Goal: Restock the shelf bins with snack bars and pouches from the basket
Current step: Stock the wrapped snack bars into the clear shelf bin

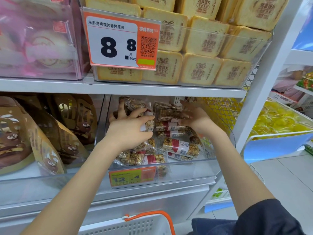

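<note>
The left hand has its fingers curled around a snack bar in clear wrap with a red and white band, thumb lying along the bar's top, inside the clear bin on the lower shelf. The right hand reaches in beside it, fingers bent against a stack of bars held at the back of the bin; how firmly it grips them I cannot tell, though the fingertips appear to close on the stack's right end. Both forearms come up from the lower edge of the view, the right one from a dark sleeve.

Under the hands, more wrapped bars lie loose across the bin's floor, reaching its front wall. An orange price tag hangs on that wall's left part. To the left, the neighbouring bin holds brown pouches printed with cartoon faces. On the shelf above, a clear bin is packed with yellow toast-shaped packs, behind a large price tag reading 8.8. The white basket with an orange handle sits at the bottom edge, below the shelf.
</note>
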`<state>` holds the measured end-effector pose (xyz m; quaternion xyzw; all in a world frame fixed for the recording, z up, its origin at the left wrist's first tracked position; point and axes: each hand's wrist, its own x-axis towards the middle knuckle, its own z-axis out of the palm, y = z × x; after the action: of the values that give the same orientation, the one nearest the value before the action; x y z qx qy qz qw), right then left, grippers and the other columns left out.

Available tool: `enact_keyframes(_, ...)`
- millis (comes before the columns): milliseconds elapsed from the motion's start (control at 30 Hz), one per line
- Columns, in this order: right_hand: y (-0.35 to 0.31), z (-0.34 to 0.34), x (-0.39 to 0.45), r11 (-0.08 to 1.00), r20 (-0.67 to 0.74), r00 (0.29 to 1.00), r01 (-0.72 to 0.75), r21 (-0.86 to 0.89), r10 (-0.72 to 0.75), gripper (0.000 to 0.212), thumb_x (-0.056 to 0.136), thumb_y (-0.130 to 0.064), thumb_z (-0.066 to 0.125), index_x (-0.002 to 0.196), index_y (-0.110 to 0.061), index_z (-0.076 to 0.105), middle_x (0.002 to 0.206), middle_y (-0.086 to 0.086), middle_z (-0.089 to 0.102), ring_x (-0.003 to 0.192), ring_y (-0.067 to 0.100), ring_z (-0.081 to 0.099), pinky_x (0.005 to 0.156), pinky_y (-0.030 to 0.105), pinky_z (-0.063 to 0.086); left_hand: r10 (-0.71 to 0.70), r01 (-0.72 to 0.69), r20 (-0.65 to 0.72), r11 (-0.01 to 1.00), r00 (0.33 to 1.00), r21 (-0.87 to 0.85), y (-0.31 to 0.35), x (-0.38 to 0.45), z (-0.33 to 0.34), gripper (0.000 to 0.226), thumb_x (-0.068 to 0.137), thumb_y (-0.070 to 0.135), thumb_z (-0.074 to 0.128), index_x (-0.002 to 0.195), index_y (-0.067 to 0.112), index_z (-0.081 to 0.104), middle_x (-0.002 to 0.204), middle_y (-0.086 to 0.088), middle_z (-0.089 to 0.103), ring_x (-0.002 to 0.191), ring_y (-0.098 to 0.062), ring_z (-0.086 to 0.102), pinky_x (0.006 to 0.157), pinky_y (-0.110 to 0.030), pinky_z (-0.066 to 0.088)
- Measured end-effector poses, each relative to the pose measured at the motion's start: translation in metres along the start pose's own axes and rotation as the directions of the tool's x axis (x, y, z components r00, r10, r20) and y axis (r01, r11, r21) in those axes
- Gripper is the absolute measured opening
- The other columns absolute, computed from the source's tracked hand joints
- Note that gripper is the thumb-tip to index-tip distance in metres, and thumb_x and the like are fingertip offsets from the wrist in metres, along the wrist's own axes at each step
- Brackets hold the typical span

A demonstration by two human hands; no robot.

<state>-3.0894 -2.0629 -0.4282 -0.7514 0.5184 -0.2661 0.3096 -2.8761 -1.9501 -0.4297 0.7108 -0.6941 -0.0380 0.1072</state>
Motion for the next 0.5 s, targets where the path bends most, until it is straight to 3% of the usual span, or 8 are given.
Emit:
enact_keyframes(67, 0.002, -0.008, -0.012, 1.0, 0.032, 0.999, -0.003, 0.028, 0.002, 0.056, 0.079, -0.016, 0.076, 0.128, -0.029, 0.053, 0.127, -0.003, 0.058, 0.113, 0.015, 0.058, 0.089, 0.028, 0.053, -0.001, 0.001, -0.001, 1.0, 1.0, 0.002, 0.001, -0.001, 0.0, 0.054, 0.088, 0.056, 0.041, 0.139, 0.057, 0.023, 0.155, 0.026, 0.004, 0.142, -0.032, -0.019, 0.114, -0.057, 0.005)
enact_keyframes(133, 0.003, -0.013, -0.029, 0.971, 0.299, 0.949, -0.027, -0.237, 0.099, 0.061, 0.075, -0.037, 0.079, 0.128, -0.031, 0.051, 0.122, -0.01, 0.055, 0.11, 0.012, 0.056, 0.094, 0.028, 0.048, 0.0, 0.0, 0.0, 1.0, 1.0, 0.004, 0.001, -0.001, -0.001, 0.054, 0.088, 0.057, 0.041, 0.139, 0.057, 0.023, 0.155, 0.025, 0.004, 0.142, -0.033, -0.018, 0.114, -0.057, 0.006)
enact_keyframes(200, 0.008, -0.007, -0.042, 0.886, 0.473, 0.846, 0.003, -0.464, 0.246, 0.079, 0.075, -0.042, 0.078, 0.141, -0.03, 0.037, 0.131, -0.011, 0.046, 0.123, 0.015, 0.047, 0.104, 0.029, 0.038, 0.0, 0.0, -0.004, 1.0, 1.0, 0.0, 0.001, -0.001, -0.001, 0.054, 0.088, 0.057, 0.041, 0.139, 0.056, 0.024, 0.155, 0.025, 0.004, 0.143, -0.033, -0.018, 0.114, -0.057, 0.006)
enact_keyframes(233, 0.012, -0.001, -0.044, 0.855, 0.473, 0.84, 0.021, -0.517, 0.265, 0.081, 0.077, -0.037, 0.077, 0.144, -0.026, 0.033, 0.138, -0.008, 0.044, 0.127, 0.016, 0.044, 0.104, 0.029, 0.036, -0.002, 0.002, -0.007, 1.0, 1.0, -0.002, 0.001, -0.001, -0.001, 0.054, 0.088, 0.057, 0.041, 0.139, 0.056, 0.024, 0.155, 0.026, 0.005, 0.143, -0.033, -0.018, 0.113, -0.057, 0.006)
enact_keyframes(333, 0.02, 0.016, -0.041, 0.813, 0.373, 0.91, 0.077, -0.577, 0.179, 0.069, 0.078, -0.022, 0.076, 0.139, -0.017, 0.043, 0.138, 0.002, 0.051, 0.123, 0.022, 0.049, 0.095, 0.027, 0.04, -0.005, 0.005, -0.01, 1.0, 1.0, -0.005, 0.002, -0.002, 0.0, 0.054, 0.088, 0.056, 0.041, 0.139, 0.057, 0.024, 0.155, 0.026, 0.005, 0.143, -0.033, -0.018, 0.113, -0.056, 0.006)
enact_keyframes(500, 0.029, 0.019, -0.021, 0.773, 0.267, 0.95, 0.047, -0.633, 0.161, 0.069, 0.08, -0.016, 0.071, 0.142, -0.013, 0.04, 0.139, 0.009, 0.049, 0.123, 0.028, 0.049, 0.096, 0.035, 0.046, -0.002, 0.002, -0.009, 1.0, 1.0, -0.011, 0.002, -0.002, 0.0, 0.054, 0.088, 0.056, 0.041, 0.139, 0.057, 0.023, 0.155, 0.025, 0.005, 0.143, -0.032, -0.019, 0.113, -0.056, 0.005)
